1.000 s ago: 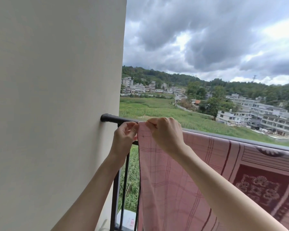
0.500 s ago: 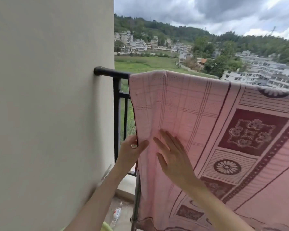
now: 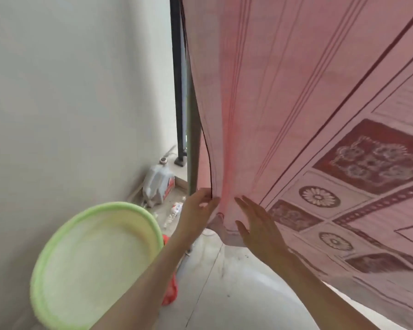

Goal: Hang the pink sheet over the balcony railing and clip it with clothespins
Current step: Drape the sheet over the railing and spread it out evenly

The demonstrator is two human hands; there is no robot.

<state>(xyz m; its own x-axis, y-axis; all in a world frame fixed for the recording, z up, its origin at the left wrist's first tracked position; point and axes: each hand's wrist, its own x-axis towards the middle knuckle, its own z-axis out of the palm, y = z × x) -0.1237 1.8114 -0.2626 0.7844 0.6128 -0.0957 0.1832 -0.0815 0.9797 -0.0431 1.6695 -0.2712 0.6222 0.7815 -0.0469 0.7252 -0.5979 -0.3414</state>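
Left hand point(image 3: 198, 208), centre-bottom of frame: fingers and thumb pinch the side hem of the thin pink woven sheet with dark-red floral border panels point(image 3: 308, 103) near its lower corner. Right hand point(image 3: 258, 225) just beside it, fingers straight, flat against the cloth.

Sheet fills the right half of the frame, draped down in front of the black metal balcony railing post point(image 3: 178, 79); the top rail is out of view.

Judgement: light, limp, folds easily. Take the hems and corners; the middle only bunches. No clothespins visible.

Round light-green plastic basin point(image 3: 93, 265) lower left.
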